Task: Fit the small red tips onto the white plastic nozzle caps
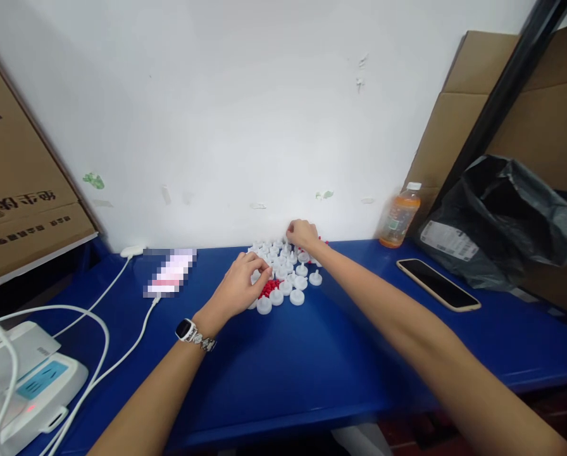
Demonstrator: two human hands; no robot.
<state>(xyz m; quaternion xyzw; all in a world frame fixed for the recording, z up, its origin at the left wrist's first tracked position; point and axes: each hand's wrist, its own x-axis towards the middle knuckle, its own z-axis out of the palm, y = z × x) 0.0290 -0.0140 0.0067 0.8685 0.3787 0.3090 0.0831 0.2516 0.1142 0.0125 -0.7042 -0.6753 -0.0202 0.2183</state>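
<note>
A cluster of white plastic caps with thin spouts stands on the blue table against the wall. Among their near rows lies a heap of small red pieces; more red shows beyond my right wrist. My left hand, wearing a watch, hovers at the cluster's left side. Its fingers curve loosely and a gap shows between thumb and fingers. At the back of the cluster, my right hand reaches down with fingertips pinched together by the white spouts. Whatever is in that pinch is too small to make out.
A phone with a cable and a white power strip are on the left. To the right are an orange drink bottle, a dark phone and a black plastic bag. Cardboard flanks the table.
</note>
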